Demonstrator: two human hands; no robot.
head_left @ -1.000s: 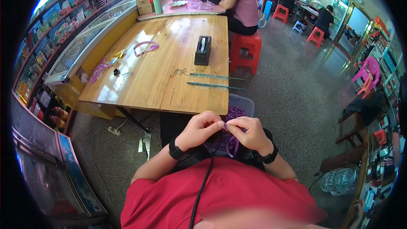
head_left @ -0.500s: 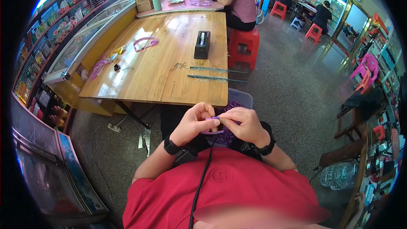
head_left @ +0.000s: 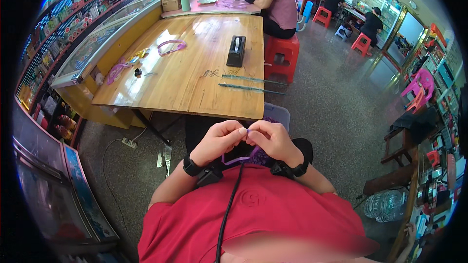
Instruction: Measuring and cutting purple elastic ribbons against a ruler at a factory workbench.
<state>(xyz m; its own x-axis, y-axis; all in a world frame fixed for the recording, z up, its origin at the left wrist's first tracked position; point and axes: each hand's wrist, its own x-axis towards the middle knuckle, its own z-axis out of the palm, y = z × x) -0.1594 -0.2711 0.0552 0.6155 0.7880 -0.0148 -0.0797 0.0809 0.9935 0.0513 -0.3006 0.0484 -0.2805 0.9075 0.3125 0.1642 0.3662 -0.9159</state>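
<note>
My left hand (head_left: 219,142) and my right hand (head_left: 276,141) meet fingertip to fingertip over my lap, just beyond the near edge of the table. Both are closed in a pinch on a thin purple band (head_left: 236,161). A bit of it shows between the fingertips, and the rest hangs below in a loop. The fingers hide how its ends lie. Behind and beneath the right hand, a translucent plastic tub (head_left: 287,114) contains many small purple pieces.
On the wooden table (head_left: 180,87) are a black tape dispenser (head_left: 236,51), two thin dark strips (head_left: 246,88) overhanging its right edge, a purple loop (head_left: 171,47) and a purple tangle (head_left: 116,73). A person in pink (head_left: 282,5) sits on a red stool (head_left: 282,58).
My hands have drawn slightly up and closer together, with the fingertips still pinched. The purple band's loop now hangs wider and lower. The view has shifted a little.
</note>
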